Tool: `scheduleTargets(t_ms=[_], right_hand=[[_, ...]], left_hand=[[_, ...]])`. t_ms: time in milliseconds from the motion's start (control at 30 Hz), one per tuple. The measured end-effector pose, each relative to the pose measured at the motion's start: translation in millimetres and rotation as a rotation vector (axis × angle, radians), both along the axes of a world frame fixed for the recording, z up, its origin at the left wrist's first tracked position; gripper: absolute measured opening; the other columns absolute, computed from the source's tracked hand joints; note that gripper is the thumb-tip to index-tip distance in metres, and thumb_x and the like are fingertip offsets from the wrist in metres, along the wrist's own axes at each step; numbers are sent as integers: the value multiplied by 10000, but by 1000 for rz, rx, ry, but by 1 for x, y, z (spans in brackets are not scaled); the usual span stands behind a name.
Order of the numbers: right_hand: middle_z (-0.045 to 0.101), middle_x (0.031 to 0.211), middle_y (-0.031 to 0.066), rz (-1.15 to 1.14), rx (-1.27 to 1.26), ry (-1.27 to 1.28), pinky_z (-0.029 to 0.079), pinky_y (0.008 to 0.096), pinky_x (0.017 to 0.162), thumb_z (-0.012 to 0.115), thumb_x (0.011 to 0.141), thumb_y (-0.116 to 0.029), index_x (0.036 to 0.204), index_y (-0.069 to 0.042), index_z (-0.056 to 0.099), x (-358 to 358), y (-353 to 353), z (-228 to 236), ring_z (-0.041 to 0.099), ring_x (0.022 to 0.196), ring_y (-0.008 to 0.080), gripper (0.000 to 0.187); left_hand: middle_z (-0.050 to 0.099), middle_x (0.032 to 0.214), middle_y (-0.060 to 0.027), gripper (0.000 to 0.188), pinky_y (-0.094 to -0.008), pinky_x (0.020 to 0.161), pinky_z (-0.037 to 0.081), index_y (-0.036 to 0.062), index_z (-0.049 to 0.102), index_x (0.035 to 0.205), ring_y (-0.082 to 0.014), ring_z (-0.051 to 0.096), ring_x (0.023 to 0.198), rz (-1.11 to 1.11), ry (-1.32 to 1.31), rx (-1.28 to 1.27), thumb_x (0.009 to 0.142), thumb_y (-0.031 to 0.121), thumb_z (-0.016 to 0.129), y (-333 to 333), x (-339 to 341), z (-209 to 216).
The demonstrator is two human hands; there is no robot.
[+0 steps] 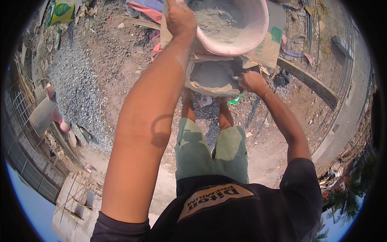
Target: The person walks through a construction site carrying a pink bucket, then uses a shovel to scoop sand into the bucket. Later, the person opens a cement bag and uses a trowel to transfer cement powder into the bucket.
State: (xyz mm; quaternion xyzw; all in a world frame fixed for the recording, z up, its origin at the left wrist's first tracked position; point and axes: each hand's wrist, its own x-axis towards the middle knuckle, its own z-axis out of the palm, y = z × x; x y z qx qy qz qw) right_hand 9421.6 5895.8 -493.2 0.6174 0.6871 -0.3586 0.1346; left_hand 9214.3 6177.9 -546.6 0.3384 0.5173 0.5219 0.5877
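Observation:
A pale pink basin (238, 50) with grey cement powder (219, 24) in it stands at the top, tilted a little toward me. My left hand (180, 18) is closed at its left rim; the fingertips are partly hidden. Just below the basin, an opened paper cement bag (203, 89) holds more grey powder (211, 74). Over the bag's right side, my right hand (252, 82) is closed around a small hand tool (234, 76). The tool's working end meets the powder, and its kind is mostly hidden.
Beneath the basin lies a flattened cement sack (268, 50). A wooden plank (310, 80) runs off to the right. Grey gravel (76, 88) is heaped on the left. A green and yellow bag (60, 13) lies at the far left.

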Motion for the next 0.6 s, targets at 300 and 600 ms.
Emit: scheduleTargets(t_ms=[300, 600], right_hand=[[654, 804, 230, 2, -150, 184, 526, 469, 726, 648, 805, -349, 795, -6, 659, -14, 13, -32, 642, 803, 400, 343], [636, 767, 259, -28, -218, 290, 515, 465, 736, 650, 769, -333, 798, 35, 660, -20, 17, -22, 626, 792, 430, 369]], left_hand=[[454, 660, 11, 205, -341, 481, 409, 141, 514, 773, -162, 468, 561, 42, -330, -130, 928, 247, 430, 5, -8, -11], [458, 669, 22, 182, -337, 479, 406, 125, 542, 840, -174, 465, 559, -350, 1095, 265, 930, 246, 441, -3, -7, 14]])
